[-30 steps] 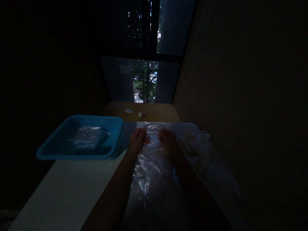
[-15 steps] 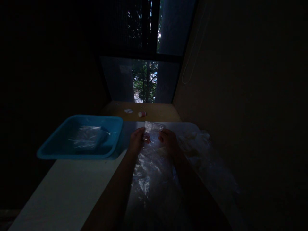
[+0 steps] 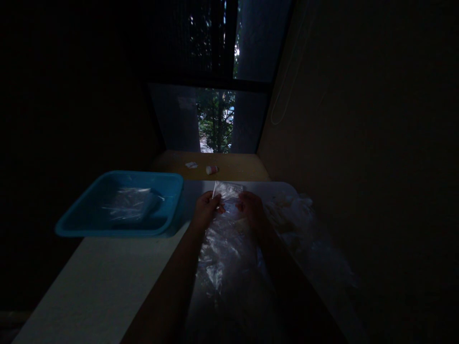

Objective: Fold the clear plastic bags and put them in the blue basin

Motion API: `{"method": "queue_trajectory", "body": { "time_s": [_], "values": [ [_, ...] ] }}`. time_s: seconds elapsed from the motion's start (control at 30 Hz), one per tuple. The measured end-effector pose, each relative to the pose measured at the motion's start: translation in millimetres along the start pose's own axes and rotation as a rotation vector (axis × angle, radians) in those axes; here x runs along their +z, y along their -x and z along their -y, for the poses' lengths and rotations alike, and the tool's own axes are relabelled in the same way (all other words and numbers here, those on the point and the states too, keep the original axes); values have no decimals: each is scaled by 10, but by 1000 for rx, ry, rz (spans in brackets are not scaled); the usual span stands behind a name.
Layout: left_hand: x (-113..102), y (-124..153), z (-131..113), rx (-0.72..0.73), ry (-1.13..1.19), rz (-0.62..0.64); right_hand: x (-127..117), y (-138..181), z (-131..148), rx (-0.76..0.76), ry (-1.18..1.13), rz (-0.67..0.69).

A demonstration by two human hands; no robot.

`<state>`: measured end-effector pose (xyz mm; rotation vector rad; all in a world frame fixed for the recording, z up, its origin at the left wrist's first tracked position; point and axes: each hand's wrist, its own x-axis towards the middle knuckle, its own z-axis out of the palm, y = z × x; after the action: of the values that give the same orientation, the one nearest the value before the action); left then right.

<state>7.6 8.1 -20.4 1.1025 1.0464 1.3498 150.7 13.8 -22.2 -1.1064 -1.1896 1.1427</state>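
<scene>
The scene is very dim. My left hand (image 3: 205,210) and my right hand (image 3: 251,207) are side by side over the table, both pinched on the edges of a small clear plastic bag (image 3: 228,191) held between them. Its top edge stands up just beyond my fingertips. Under my forearms lies a crumpled heap of clear plastic bags (image 3: 224,258). What the small bag contains is too dark to tell.
A blue plastic tray (image 3: 88,224) with clear bags inside sits at the left on the pale table (image 3: 100,286). More loose plastic (image 3: 297,215) lies at the right by the wall. A small cylinder (image 3: 211,169) rests on the wooden ledge below the window.
The small bag has been lifted slightly and its top edge drawn upright between my fingers. Both hands stay nearly in place.
</scene>
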Motion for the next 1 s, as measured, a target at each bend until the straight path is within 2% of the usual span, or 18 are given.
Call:
{"method": "queue_trajectory", "body": {
  "time_s": [0.23,0.53,0.77,1.0],
  "values": [
    [6,21,-4,25,-47,10,-30,-28,-43,-19,141,-5],
    [-8,18,17,39,-53,27,-3,7,9,23,46,-44],
    [6,20,-5,22,-56,21,-12,9,30,-18,172,-26],
    [-10,3,33,-13,-8,33,-34,-21,-43,-29,188,-9]
  ]
}}
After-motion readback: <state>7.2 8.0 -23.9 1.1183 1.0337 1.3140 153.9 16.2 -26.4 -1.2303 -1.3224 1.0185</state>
